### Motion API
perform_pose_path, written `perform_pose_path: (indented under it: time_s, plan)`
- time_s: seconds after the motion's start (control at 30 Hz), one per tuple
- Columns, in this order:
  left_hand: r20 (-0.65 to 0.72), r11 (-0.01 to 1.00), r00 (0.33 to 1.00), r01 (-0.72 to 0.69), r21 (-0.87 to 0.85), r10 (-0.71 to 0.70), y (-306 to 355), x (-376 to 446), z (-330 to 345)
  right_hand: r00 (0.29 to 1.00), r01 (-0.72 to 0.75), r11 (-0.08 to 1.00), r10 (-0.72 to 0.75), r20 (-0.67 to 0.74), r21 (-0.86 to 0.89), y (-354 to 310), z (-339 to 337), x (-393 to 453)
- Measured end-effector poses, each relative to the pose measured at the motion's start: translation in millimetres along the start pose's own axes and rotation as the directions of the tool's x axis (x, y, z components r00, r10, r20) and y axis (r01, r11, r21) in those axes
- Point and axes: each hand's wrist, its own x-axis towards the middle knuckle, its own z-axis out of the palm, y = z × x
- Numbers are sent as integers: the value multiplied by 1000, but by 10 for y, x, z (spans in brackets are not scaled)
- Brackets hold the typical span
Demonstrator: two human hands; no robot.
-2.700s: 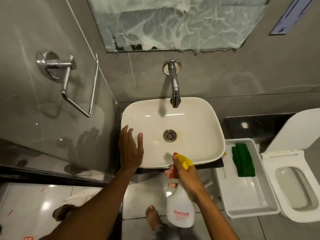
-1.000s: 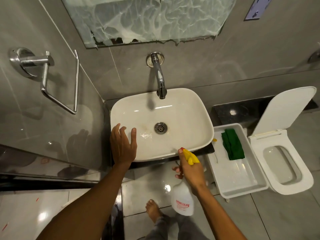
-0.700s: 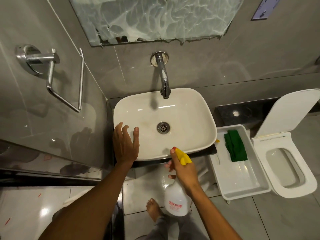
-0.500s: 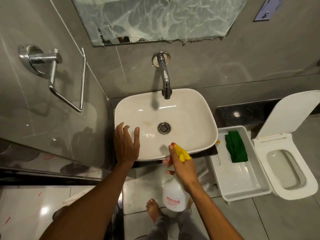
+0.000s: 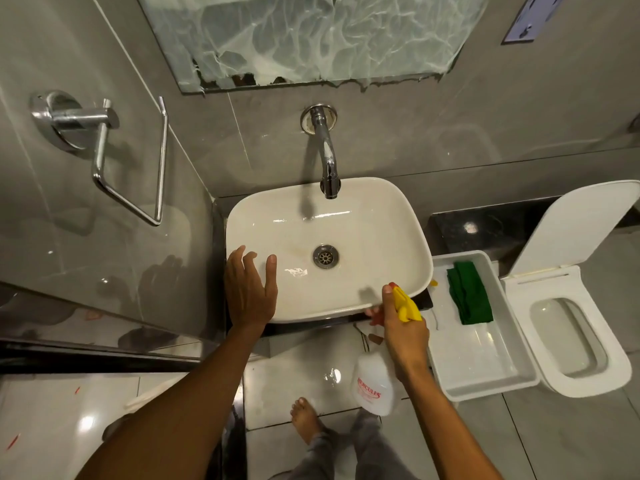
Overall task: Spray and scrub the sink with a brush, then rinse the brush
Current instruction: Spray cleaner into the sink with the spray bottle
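1. Now the left hand (image 5: 251, 292) is lying flat and open, fingers spread, on the near left rim of the sink (image 5: 381, 216); it is holding nothing.
2. Meanwhile the right hand (image 5: 403, 329) is wrapping closed around the neck of the bottle (image 5: 374, 386), with its fingers curled at the red trigger under the yellow head.
3. That yellow head is pointing toward the basin from just beside the sink's near right corner, while the white body is hanging below the hand over the floor.
4. Up on the wall, the tap (image 5: 327, 157) is reaching over the back of the basin, with no water showing at its spout.
5. Down in the middle of the basin, the drain (image 5: 325, 257) is sitting beside a small wet patch.
6. To the right, a tray (image 5: 485, 372) is standing between sink and toilet (image 5: 568, 327), holding a green cloth (image 5: 469, 296) at its far end.
7. No brush is showing clearly anywhere; I cannot tell where it is.
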Motion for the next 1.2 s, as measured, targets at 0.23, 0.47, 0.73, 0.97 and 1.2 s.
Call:
perform_pose_path:
  time_s: [0.23,0.47,0.73,0.97,1.2]
  plan:
    - [-8,999,1000,-30,11,31,16,-9,-9,999,-39,998,38,-31,-57,124,-152,-10]
    - [1,1000,1000,-20,11,20,27,-11,-28,997,-55,994,61,53,-98,280,13,-164]
    - [6,1000,1000,-5,-5,5,36,-25,-22,981,-23,990,49,190,-136,336,301,-305]
    - [14,1000,1000,-24,17,24,47,-18,-43,969,27,991,6,246,-131,310,411,-271]
    - [113,988,985,-138,62,131,72,-68,-17,963,55,994,-27,269,-97,214,207,-123]
